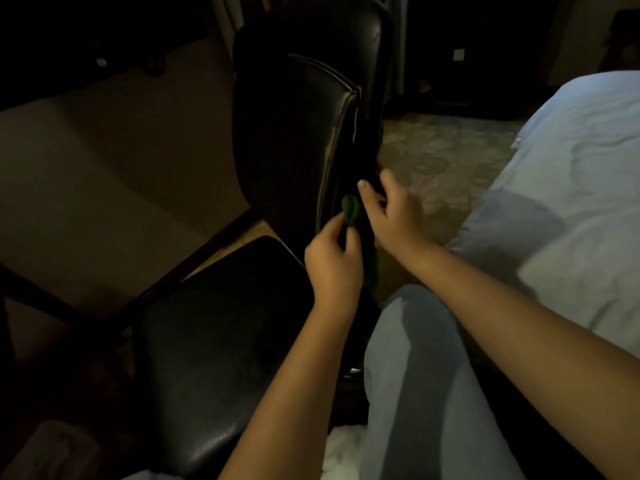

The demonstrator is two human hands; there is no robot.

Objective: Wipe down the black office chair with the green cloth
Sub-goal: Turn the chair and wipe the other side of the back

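Left hand (333,263): fingertips pinch green cloth (350,211) against side edge of black office chair (298,133) backrest, low down. Right hand (389,211): fingers curled round same edge, just beside cloth. Cloth tail hangs below.

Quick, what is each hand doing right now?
The left hand pinches the green cloth.
The right hand grips the side edge of the chair back, fingers curled round it.
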